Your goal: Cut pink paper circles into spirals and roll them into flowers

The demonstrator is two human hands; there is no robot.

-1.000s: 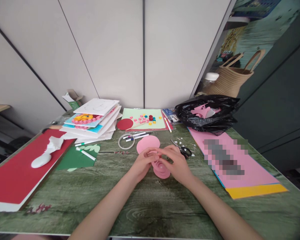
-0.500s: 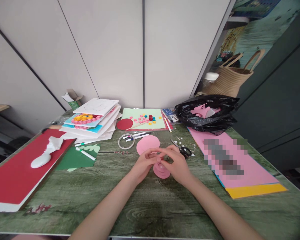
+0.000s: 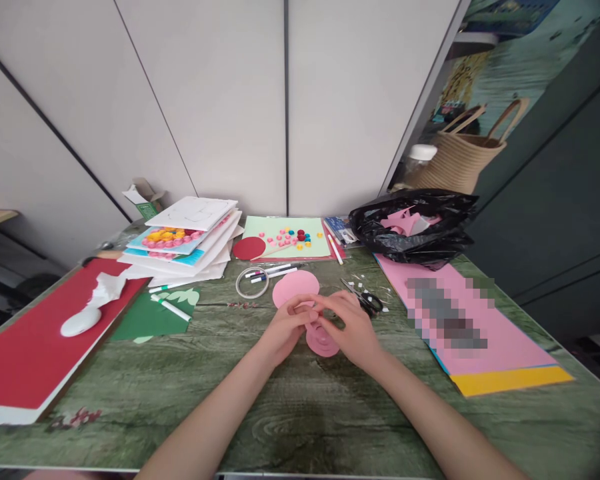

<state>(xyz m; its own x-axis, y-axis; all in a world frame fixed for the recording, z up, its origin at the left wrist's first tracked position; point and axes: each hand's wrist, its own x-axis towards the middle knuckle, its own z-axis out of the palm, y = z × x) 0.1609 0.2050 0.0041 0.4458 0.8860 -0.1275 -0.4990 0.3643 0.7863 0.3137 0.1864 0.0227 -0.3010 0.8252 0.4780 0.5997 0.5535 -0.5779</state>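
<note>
Over the middle of the table, my left hand [image 3: 291,327] and my right hand [image 3: 351,327] meet at the fingertips, both closed on a pink paper spiral [image 3: 323,341]. Its lower coils hang below my fingers as curled rings; the upper end is hidden between them. A flat pink paper circle [image 3: 295,287] lies just beyond my left hand. Black-handled scissors [image 3: 371,303] rest beyond my right hand, among small white paper scraps.
Rolled paper flowers [image 3: 287,239] lie on a pale green sheet at the back. A tape roll [image 3: 252,283] and markers [image 3: 275,272] are left of the pink circle. Pink sheets [image 3: 500,327] and a black plastic bag [image 3: 415,257] lie right; a red sheet [image 3: 35,360] lies left.
My fingertips have shifted slightly on the pink paper spiral, and its upper part is now more covered. Everything else stays in place.
</note>
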